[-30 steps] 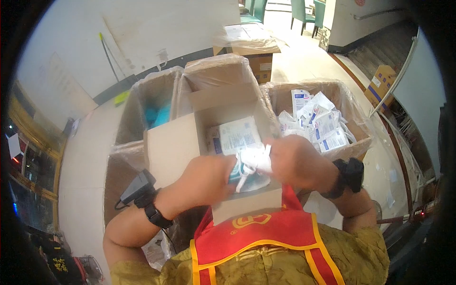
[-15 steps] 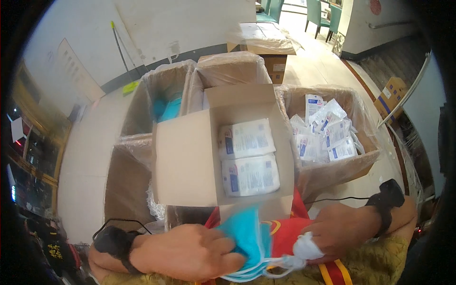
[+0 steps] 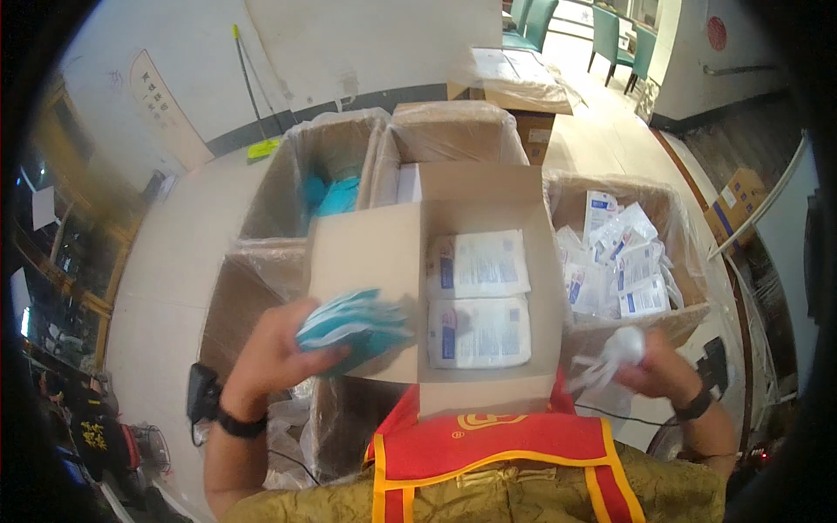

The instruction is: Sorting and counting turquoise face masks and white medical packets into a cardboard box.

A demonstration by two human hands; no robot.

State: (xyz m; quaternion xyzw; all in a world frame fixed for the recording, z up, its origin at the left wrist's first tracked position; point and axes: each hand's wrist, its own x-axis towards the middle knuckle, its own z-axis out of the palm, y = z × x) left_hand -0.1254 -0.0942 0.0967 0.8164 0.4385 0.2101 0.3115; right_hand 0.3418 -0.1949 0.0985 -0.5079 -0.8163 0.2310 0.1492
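Observation:
My left hand (image 3: 281, 350) is closed on a fanned stack of teal face masks (image 3: 359, 324) with white edges. The stack hangs over the left flap of an open brown carton (image 3: 488, 193). Inside that carton lie two white printed packs (image 3: 479, 334), one nearer me than the other. Out to the right, my right hand (image 3: 664, 370) is closed round a white crumpled bundle (image 3: 624, 347) with loose white strands trailing from it. Motion blurs the bundle, and its kind is unclear. It is held near the front of a lined box (image 3: 623, 324) full of white printed packets (image 3: 641, 261).
A lined box (image 3: 266, 218) at the back left holds teal masks (image 3: 338, 196). Another lined box (image 3: 458, 144) stands beside it, and an open box (image 3: 248, 301) is at near left. A broom (image 3: 253, 96) leans on the wall. A red apron (image 3: 488, 449) hangs before me.
My hands have moved apart and up from my lap. The left carried the teal masks over the carton flap; the right took the white bundle out to the right. The view has shifted slightly.

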